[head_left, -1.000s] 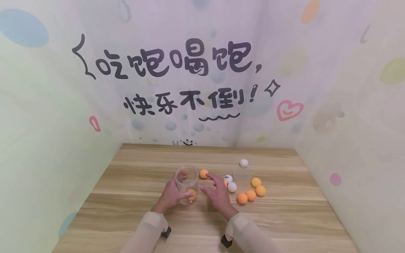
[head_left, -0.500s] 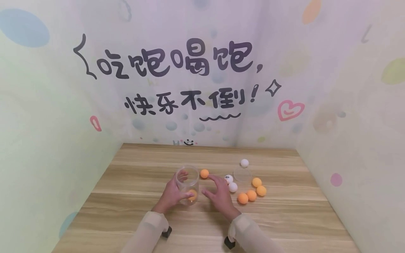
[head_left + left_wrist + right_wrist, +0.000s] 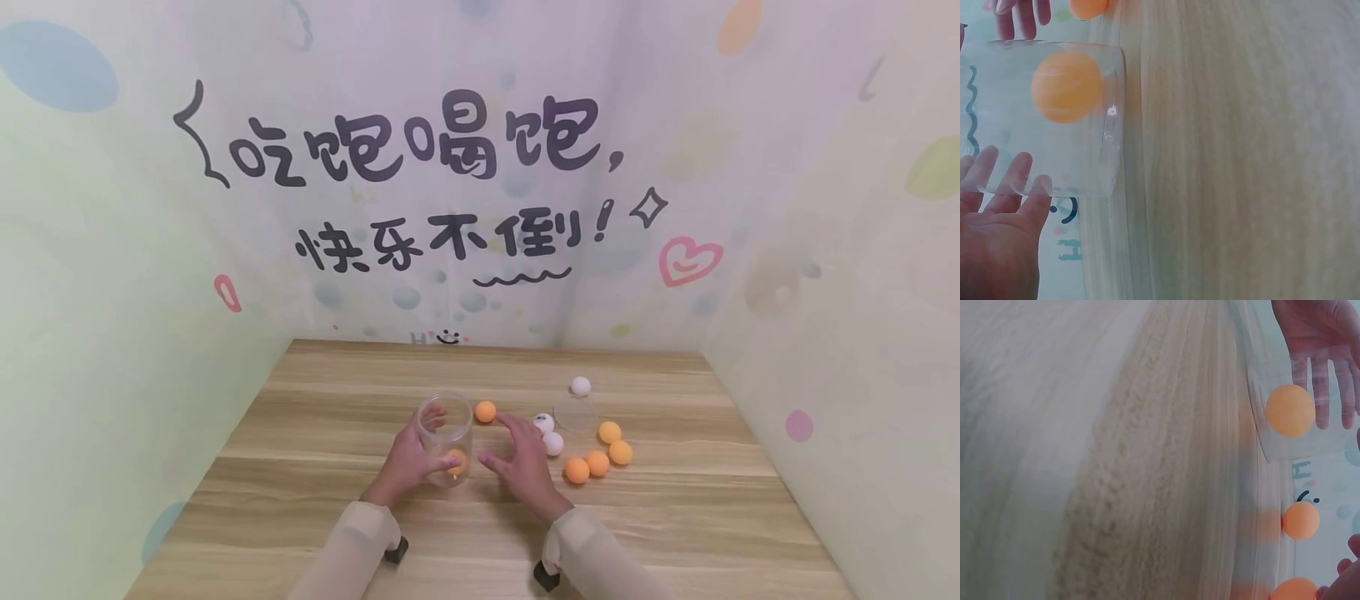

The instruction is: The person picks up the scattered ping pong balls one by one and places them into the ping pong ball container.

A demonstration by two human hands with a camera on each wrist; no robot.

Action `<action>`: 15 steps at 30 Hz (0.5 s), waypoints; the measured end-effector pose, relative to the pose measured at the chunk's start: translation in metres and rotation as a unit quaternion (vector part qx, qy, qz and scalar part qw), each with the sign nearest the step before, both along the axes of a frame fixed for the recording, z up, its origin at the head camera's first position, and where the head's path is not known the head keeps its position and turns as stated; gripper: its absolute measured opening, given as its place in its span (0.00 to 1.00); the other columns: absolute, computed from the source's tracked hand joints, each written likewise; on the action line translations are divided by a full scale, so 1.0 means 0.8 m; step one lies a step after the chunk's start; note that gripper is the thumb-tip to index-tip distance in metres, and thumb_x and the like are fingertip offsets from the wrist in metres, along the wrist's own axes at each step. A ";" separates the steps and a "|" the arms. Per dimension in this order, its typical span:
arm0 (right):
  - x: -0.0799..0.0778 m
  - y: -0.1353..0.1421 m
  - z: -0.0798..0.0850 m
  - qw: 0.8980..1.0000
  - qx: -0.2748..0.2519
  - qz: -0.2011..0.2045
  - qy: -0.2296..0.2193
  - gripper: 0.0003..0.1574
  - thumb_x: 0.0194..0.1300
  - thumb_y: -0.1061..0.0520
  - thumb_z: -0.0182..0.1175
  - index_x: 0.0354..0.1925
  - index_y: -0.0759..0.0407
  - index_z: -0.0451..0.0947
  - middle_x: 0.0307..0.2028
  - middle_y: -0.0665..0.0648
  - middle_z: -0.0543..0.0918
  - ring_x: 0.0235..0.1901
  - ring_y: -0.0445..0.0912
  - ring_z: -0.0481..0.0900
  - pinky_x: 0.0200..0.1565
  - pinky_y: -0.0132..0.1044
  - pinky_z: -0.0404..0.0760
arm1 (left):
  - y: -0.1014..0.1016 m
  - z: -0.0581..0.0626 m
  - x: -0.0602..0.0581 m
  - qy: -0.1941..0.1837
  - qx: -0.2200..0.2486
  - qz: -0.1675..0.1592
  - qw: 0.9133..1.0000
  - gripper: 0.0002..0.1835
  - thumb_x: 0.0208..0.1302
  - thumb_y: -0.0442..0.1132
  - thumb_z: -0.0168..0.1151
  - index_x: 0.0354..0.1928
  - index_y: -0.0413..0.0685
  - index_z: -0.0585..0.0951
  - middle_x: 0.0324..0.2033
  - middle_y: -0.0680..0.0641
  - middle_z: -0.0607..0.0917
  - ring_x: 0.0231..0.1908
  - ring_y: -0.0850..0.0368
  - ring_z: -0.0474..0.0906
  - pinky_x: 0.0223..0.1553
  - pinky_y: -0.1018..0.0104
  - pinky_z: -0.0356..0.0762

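Observation:
A clear plastic jar (image 3: 446, 433) stands upright on the wooden table with one orange ping-pong ball (image 3: 1067, 86) inside, near its bottom. My left hand (image 3: 405, 461) grips the jar from the left, thumb in front and fingers behind. To the jar's right is my right hand (image 3: 521, 458), thumb and fingers apart, holding nothing that I can see. Just beyond its fingertips lies a loose orange ball (image 3: 485, 412); contact cannot be made out. In the right wrist view another orange ball (image 3: 1295, 590) sits close to the right fingers (image 3: 1342, 589).
Two white balls (image 3: 552, 444) lie right beside the right hand. Further right are several orange balls (image 3: 577, 470). A clear round lid (image 3: 575, 414) lies flat behind them, with a white ball (image 3: 581, 386) at its far edge. Printed fabric walls (image 3: 480, 317) border the table.
My right hand has shifted slightly right, away from the jar, and now hides an orange ball that showed beside it. The left hand and jar stay put.

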State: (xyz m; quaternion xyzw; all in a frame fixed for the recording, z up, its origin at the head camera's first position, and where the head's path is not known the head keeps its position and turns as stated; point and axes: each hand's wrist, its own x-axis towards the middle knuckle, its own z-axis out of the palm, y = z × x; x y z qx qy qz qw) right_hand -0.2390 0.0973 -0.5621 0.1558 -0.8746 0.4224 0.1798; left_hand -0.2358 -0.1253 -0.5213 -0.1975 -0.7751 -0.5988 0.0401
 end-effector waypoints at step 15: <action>0.000 0.003 0.000 0.997 0.050 -0.056 -0.011 0.44 0.50 0.49 0.76 0.61 0.61 0.71 0.61 0.62 0.72 0.63 0.59 0.61 0.61 0.63 0.58 | 0.000 -0.001 0.000 0.005 -0.014 0.005 1.000 0.48 0.42 0.30 0.80 0.66 0.34 0.63 0.61 0.31 0.72 0.61 0.34 0.69 0.60 0.40 0.66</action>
